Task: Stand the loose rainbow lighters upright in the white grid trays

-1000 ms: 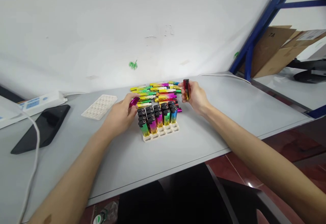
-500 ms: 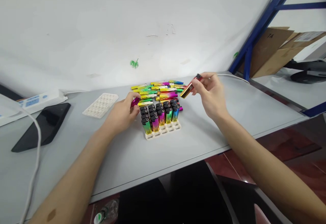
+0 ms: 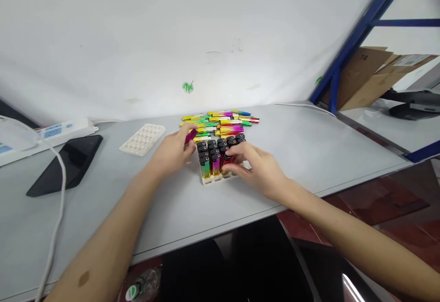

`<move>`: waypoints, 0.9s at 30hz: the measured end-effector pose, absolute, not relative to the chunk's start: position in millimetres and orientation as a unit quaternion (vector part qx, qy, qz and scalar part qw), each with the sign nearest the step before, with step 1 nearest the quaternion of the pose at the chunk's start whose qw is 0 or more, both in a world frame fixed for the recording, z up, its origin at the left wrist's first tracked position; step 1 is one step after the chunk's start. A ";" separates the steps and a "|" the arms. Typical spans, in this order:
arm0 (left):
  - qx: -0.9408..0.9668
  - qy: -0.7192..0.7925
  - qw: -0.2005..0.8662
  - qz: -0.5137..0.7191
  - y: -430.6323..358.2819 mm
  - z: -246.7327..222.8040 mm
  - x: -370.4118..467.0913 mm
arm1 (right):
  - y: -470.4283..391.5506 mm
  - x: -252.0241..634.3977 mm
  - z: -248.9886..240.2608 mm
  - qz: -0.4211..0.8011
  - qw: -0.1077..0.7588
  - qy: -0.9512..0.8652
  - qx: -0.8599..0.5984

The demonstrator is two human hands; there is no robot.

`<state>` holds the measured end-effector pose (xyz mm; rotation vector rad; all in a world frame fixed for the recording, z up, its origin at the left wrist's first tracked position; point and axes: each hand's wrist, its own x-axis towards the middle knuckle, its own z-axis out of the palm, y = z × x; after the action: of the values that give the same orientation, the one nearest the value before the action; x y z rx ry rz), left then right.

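Several metallic lighters with black tops stand upright in a white tray (image 3: 217, 179). My right hand (image 3: 256, 167) pinches a red lighter (image 3: 227, 161) that is upright at the tray's front part, beside a purple lighter (image 3: 216, 164). At the tray's left side, my left hand (image 3: 173, 151) holds a magenta lighter (image 3: 191, 135) between thumb and fingers. Behind the tray lies a pile of shiny multicoloured lighters (image 3: 228, 121). My right hand covers part of the tray's right side.
A second white tray (image 3: 143, 139) lies left of my left hand. Further left are a black phone (image 3: 67, 164), a power strip (image 3: 65, 129) and a white cable (image 3: 62, 201). A blue frame (image 3: 335, 82) and cardboard boxes (image 3: 367, 79) stand at the right.
My right hand has moved left and down to the tray with the red lighter, now upright. My left hand still holds the magenta lighter. The view has shifted slightly.
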<state>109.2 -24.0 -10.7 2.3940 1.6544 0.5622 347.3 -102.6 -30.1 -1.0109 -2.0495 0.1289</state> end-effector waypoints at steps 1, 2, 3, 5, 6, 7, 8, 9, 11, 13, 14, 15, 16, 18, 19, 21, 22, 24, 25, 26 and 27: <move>0.805 0.556 0.091 0.187 -24.3 -10.3 109.8 | -102.4 347.6 -31.5 0.049 0.405 -0.817 -0.406; 0.805 0.556 0.094 0.185 -24.5 -10.0 110.4 | -102.3 347.9 -32.1 0.042 0.402 -0.818 -0.409; 0.805 0.556 0.097 0.184 -24.7 -9.8 110.9 | -102.1 348.2 -32.0 0.034 0.399 -0.818 -0.413; 0.805 0.555 0.098 0.184 -25.1 -9.7 111.2 | -101.6 348.5 -30.8 0.019 0.391 -0.819 -0.420; 0.805 0.555 0.097 0.184 -25.2 -9.8 111.1 | -101.3 348.4 -30.0 0.013 0.388 -0.819 -0.422; 0.806 0.555 0.097 0.182 -25.1 -10.0 110.9 | -101.1 348.3 -29.3 0.009 0.385 -0.819 -0.425; 0.806 0.555 0.097 0.181 -25.0 -10.4 110.5 | -101.0 348.2 -28.7 0.006 0.380 -0.819 -0.429; 0.806 0.554 0.098 0.183 -24.7 -10.9 110.2 | -101.1 348.0 -28.2 0.000 0.374 -0.821 -0.432; 0.805 0.550 0.103 0.196 -23.9 -12.0 109.7 | -102.4 347.5 -27.1 -0.018 0.353 -0.829 -0.434; 0.804 0.541 0.112 0.219 -23.2 -12.9 109.8 | -104.8 347.0 -25.1 -0.047 0.333 -0.835 -0.435; 0.802 0.537 0.118 0.232 -23.1 -13.2 110.2 | -106.1 346.8 -23.5 -0.063 0.330 -0.835 -0.436; 0.800 0.532 0.126 0.245 -23.1 -13.2 110.6 | -106.9 346.6 -21.2 -0.076 0.335 -0.831 -0.437; 0.798 0.528 0.136 0.256 -23.3 -13.0 111.2 | -107.1 346.4 -18.1 -0.088 0.348 -0.825 -0.437; 0.792 0.520 0.159 0.276 -24.1 -12.3 112.3 | -103.7 346.2 -9.4 -0.097 0.386 -0.811 -0.429; 0.789 0.516 0.171 0.286 -24.6 -11.9 112.7 | -99.6 346.0 -3.8 -0.095 0.405 -0.805 -0.423; 0.782 0.507 0.194 0.306 -25.1 -11.7 113.1 | -86.4 344.9 8.8 -0.083 0.429 -0.797 -0.417; 0.778 0.502 0.206 0.316 -25.0 -11.9 113.1 | -77.6 343.9 15.2 -0.074 0.433 -0.795 -0.418; 0.768 0.485 0.238 0.342 -24.5 -12.7 112.8 | -57.5 340.7 26.4 -0.038 0.413 -0.801 -0.433; 0.762 0.473 0.261 0.358 -24.2 -13.3 112.6 | -47.3 338.6 30.8 -0.004 0.394 -0.805 -0.443; 0.753 0.460 0.288 0.372 -23.9 -13.7 112.3 | -37.6 336.2 34.2 0.043 0.371 -0.811 -0.451; 0.743 0.447 0.315 0.385 -23.7 -14.1 112.1 | -28.9 333.5 36.6 0.096 0.350 -0.814 -0.453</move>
<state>112.1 -23.7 -14.1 1.9572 1.1782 1.0148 333.5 -28.9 36.6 -1.1733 -2.1084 0.2474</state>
